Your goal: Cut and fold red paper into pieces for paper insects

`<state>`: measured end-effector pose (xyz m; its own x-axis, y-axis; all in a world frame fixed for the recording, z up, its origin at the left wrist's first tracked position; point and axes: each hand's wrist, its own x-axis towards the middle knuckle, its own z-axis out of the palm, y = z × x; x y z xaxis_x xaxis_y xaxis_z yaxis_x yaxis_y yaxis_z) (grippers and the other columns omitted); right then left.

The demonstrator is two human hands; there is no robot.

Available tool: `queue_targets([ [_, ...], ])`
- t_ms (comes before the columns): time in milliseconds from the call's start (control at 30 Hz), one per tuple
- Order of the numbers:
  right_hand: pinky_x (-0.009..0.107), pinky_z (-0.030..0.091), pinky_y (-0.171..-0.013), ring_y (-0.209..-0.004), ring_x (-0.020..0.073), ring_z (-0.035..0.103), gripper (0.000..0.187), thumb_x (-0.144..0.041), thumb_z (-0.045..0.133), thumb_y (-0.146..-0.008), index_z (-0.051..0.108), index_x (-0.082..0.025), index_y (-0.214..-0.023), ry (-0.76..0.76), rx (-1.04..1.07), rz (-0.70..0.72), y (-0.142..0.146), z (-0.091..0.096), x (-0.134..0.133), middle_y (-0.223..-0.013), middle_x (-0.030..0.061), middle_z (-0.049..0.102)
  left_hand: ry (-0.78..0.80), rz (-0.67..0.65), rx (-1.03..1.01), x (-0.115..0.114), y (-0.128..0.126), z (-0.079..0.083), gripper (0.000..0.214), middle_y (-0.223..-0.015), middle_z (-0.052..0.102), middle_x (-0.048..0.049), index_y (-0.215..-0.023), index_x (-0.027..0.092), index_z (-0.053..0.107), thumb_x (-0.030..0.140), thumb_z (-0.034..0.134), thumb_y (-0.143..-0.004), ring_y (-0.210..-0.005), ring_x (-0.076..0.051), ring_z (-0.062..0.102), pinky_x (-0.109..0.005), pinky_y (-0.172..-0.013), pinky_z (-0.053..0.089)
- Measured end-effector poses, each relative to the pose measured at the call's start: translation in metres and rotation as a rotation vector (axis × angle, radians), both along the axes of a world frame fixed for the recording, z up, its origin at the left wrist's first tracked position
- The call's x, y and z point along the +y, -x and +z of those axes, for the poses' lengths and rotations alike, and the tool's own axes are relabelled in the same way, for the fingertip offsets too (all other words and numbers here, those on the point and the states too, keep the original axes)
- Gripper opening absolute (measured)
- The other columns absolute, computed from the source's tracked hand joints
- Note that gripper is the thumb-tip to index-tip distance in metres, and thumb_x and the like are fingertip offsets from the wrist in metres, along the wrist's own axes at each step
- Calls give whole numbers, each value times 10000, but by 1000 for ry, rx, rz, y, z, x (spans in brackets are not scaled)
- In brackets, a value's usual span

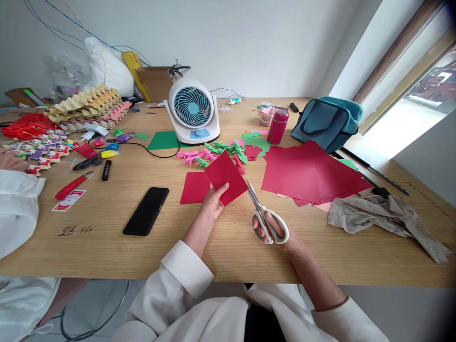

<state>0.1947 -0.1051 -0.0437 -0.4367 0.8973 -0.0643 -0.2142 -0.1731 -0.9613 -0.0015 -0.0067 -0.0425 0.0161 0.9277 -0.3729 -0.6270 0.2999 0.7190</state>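
Observation:
My left hand (213, 204) pinches the lower corner of a red paper square (226, 177), holding it tilted just above the wooden table (228, 256). A second red piece (194, 188) lies flat under and left of it. My right hand (276, 232) grips white-handled scissors (263, 216); their blades point up toward the red square's right edge and look closed, just short of the paper. Small folded pink and green paper figures (213, 154) lie behind the red square.
A stack of red sheets (309, 173) lies to the right, with a grey cloth (384, 216) nearer the edge. A black phone (147, 210) rests on the left. A white fan (192, 111), red bottle (278, 126), teal bag (326, 121) and craft clutter stand behind. Another person's white sleeve (16, 209) is at far left.

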Motion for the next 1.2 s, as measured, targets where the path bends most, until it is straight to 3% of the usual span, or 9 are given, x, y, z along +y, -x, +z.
queue_targets([
  [200, 212, 323, -406, -430, 86, 440, 490, -629, 464, -913, 578, -161, -818, -9, 0, -7, 1, 2, 0, -567, -21, 497, -77, -17, -44, 0, 0, 2, 376, -904, 764, -46, -949, 162, 694, 162, 862, -612, -848, -190, 726, -286, -793, 578],
  [367, 213, 308, -402, -418, 84, 434, 489, -628, 460, -916, 568, -167, -796, 11, -22, -5, 1, 2, 1, -555, -24, 497, -48, -8, -53, 2, 1, 2, 361, -891, 765, -39, -942, 166, 694, 142, 848, -617, -884, -198, 724, -314, -837, 573],
  [667, 216, 308, -435, -461, 93, 466, 447, -581, 454, -945, 596, -163, -872, -2, -58, 20, -1, 3, -1, -589, -18, 515, -64, -26, -58, 3, 4, -3, 312, -893, 767, -45, -922, 157, 705, 145, 828, -636, -828, -181, 723, -288, -771, 576],
  [1067, 230, 394, -479, -530, 117, 537, 512, -627, 424, -933, 618, -153, -920, 23, 13, 6, 0, -10, 5, -656, 18, 568, -114, -194, -25, -7, -6, 1, 334, -911, 774, -75, -915, 153, 726, 221, 859, -616, -855, -228, 731, -298, -795, 568],
  [1200, 213, 351, -439, -486, 101, 499, 498, -625, 434, -930, 605, -159, -888, 21, 4, -15, 0, -6, 5, -624, 1, 539, -115, -190, -22, -7, -6, 1, 347, -934, 774, -70, -936, 156, 721, 215, 853, -621, -890, -231, 730, -311, -858, 551],
])
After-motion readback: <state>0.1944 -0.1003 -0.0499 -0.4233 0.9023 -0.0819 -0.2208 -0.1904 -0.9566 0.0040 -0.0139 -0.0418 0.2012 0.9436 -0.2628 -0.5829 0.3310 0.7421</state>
